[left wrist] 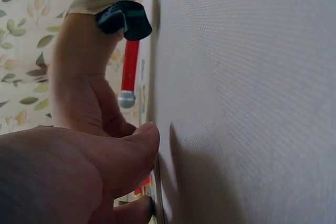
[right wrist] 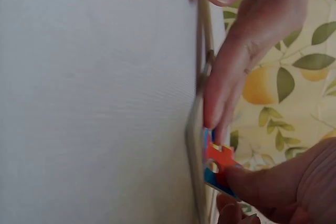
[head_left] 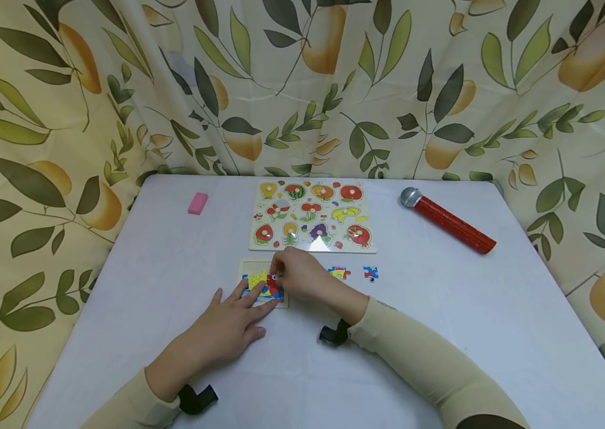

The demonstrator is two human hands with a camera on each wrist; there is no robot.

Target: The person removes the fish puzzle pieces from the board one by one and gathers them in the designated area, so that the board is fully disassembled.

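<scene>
A small jigsaw board (head_left: pixel 245 266) with a yellow, red and blue picture lies in front of me. My left hand (head_left: pixel 222 328) rests on it with spread, fairly straight fingers, holding it from the near left. Over the board's right side, my right hand (head_left: pixel 302 275) pinches a red and blue jigsaw piece (right wrist: pixel 224 157) between thumb and fingers. In the right wrist view the piece is tilted at the board, close by the left fingertips. Two loose jigsaw pieces, one yellow and red (head_left: pixel 340 272) and one mostly blue (head_left: pixel 371 273), lie to the right.
Behind the jigsaw is a larger fruit peg puzzle board (head_left: pixel 254 243). A pink block (head_left: pixel 197 203) lies at the back left of the white-covered table (head_left: pixel 441 333), a red microphone (head_left: pixel 449 224) at the back right. A leaf-patterned curtain (head_left: pixel 291 125) hangs behind.
</scene>
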